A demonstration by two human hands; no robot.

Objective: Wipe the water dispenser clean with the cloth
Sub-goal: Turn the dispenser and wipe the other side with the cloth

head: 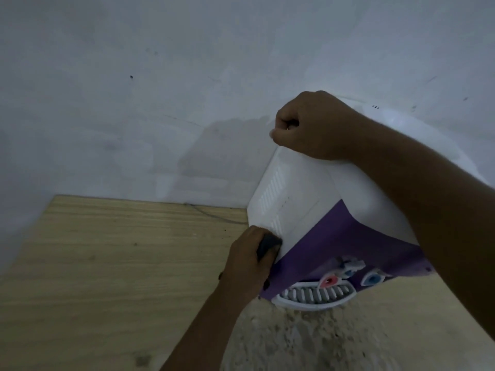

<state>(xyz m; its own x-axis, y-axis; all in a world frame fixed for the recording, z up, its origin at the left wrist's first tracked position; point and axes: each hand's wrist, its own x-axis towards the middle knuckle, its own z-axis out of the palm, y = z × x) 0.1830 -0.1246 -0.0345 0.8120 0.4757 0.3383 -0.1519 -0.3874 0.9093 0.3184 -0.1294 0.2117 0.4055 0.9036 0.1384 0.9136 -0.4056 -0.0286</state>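
The water dispenser, white with a purple front, is standing on a wooden worktop close against the wall. The left hand is pressing a dark cloth against the bottom of the white side panel, just below the vent slots. Its fingers are curling around the bunched cloth so that it stays packed against the plastic.

The right hand is sitting at the top rear corner with its fingers clenched. They seem to be hooking over the edge, probably to steady the body against the push of the wiping.

At the foot of the purple front, the drip tray is jutting out below a red and a blue tap. A thin cord is trailing along the worktop by the wall.
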